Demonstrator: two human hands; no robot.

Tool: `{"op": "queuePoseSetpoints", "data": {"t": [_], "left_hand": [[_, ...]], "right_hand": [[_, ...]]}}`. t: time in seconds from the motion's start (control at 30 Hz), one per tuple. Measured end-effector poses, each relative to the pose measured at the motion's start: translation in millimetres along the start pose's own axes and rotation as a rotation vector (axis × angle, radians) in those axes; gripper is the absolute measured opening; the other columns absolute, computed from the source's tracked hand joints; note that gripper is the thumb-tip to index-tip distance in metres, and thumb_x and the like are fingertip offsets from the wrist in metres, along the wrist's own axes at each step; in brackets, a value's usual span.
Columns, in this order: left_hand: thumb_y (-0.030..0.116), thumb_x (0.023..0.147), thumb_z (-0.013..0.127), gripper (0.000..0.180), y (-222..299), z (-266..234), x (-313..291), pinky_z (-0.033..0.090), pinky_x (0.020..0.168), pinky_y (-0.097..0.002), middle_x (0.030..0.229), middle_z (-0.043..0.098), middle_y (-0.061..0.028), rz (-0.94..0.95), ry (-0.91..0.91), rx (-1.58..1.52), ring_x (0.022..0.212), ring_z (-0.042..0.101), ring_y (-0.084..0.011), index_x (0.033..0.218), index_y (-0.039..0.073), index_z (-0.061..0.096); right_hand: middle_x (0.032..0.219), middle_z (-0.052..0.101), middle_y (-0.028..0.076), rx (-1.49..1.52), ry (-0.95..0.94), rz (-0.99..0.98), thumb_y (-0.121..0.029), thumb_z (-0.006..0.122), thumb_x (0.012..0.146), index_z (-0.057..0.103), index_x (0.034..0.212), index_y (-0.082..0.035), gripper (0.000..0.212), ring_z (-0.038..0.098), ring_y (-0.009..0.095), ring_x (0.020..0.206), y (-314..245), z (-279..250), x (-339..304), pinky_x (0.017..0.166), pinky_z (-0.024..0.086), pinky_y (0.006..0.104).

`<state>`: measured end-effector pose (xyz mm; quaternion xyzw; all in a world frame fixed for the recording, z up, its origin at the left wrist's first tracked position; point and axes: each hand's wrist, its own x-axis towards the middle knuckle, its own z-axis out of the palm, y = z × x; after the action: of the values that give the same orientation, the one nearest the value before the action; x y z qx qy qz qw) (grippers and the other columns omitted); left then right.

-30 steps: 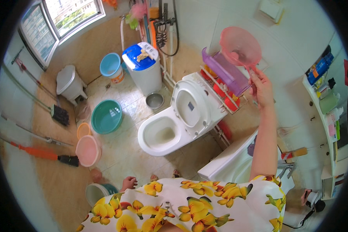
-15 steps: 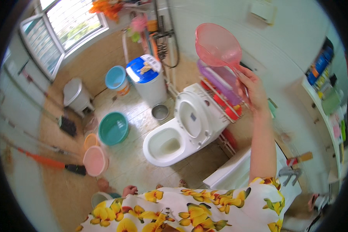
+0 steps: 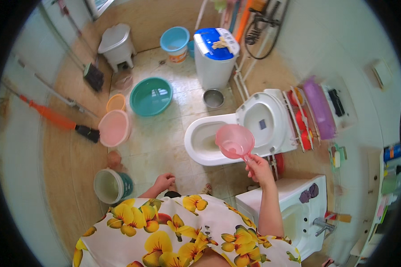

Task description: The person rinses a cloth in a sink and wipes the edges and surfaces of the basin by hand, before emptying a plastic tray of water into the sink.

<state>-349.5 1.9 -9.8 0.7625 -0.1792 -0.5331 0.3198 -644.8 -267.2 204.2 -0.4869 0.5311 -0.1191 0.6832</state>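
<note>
My right hand (image 3: pixel 257 169) is wrapped round the handle of a pink plastic water dipper (image 3: pixel 235 140). The dipper's bowl hangs over the toilet, covering part of the bowl's right side and the raised seat's edge. Below it stands the white toilet (image 3: pixel 192 139) with its lid (image 3: pixel 272 116) up and a little water inside. My left hand (image 3: pixel 165 181) hangs low in front of my body with its fingers curled in, and I see nothing in it. Left of that hand is a pale bucket (image 3: pixel 107 186) with a green side.
A green basin (image 3: pixel 151 97), a pink bucket (image 3: pixel 114 128) and a small metal bowl (image 3: pixel 213 98) sit on the tiled floor. Behind are a blue bucket (image 3: pixel 174 39) and a white bin (image 3: pixel 216 71). To the right stand a wire rack (image 3: pixel 315 121) and a washbasin (image 3: pixel 315 209).
My right hand has come down from high by the wall, bringing the dipper over the toilet. The view has shifted, and my left hand shows more fully.
</note>
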Motion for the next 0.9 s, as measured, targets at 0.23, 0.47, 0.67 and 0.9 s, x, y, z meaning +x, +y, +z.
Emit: {"op": "queuePoseSetpoints", "data": {"t": [0.23, 0.47, 0.67, 0.9], "left_hand": [[0.021, 0.081, 0.061, 0.022, -74, -107, 5, 0.047, 0.048, -0.0271, 0.075, 0.064, -0.0056, -0.078, 0.107, -0.150, 0.059, 0.061, -0.0131, 0.094, 0.003, 0.062], [0.025, 0.082, 0.060, 0.022, -137, -221, -28, 0.044, 0.048, -0.0272, 0.083, 0.064, -0.0042, -0.294, 0.415, -0.383, 0.066, 0.062, -0.0139, 0.096, 0.008, 0.060], [0.024, 0.084, 0.058, 0.023, -193, -221, -77, 0.046, 0.054, -0.0283, 0.086, 0.064, -0.0039, -0.428, 0.546, -0.615, 0.070, 0.061, -0.0136, 0.100, 0.008, 0.059], [0.021, 0.081, 0.061, 0.022, -201, -150, -95, 0.045, 0.049, -0.0249, 0.082, 0.064, -0.0031, -0.539, 0.655, -0.825, 0.065, 0.061, -0.0120, 0.098, 0.007, 0.061]], "right_hand": [[0.069, 0.057, -0.001, 0.010, 0.028, 0.159, -0.025, 0.062, 0.087, 0.053, 0.120, -0.007, 0.039, 0.049, 0.006, 0.044, 25, 116, 46, 0.036, 0.030, 0.0153], [0.075, 0.061, 0.005, -0.115, -0.295, 0.079, -0.018, 0.057, 0.089, 0.040, 0.133, -0.005, 0.049, 0.049, 0.009, 0.046, 0, 259, 118, 0.039, 0.035, 0.0202], [0.071, 0.061, 0.008, -0.243, -0.407, 0.113, -0.022, 0.057, 0.089, 0.044, 0.130, -0.003, 0.047, 0.051, 0.011, 0.045, 2, 365, 165, 0.039, 0.036, 0.0229], [0.070, 0.062, 0.007, -0.790, -0.506, 0.130, -0.024, 0.058, 0.087, 0.053, 0.117, 0.000, 0.039, 0.053, 0.011, 0.046, 48, 442, 248, 0.039, 0.038, 0.0231]]}}
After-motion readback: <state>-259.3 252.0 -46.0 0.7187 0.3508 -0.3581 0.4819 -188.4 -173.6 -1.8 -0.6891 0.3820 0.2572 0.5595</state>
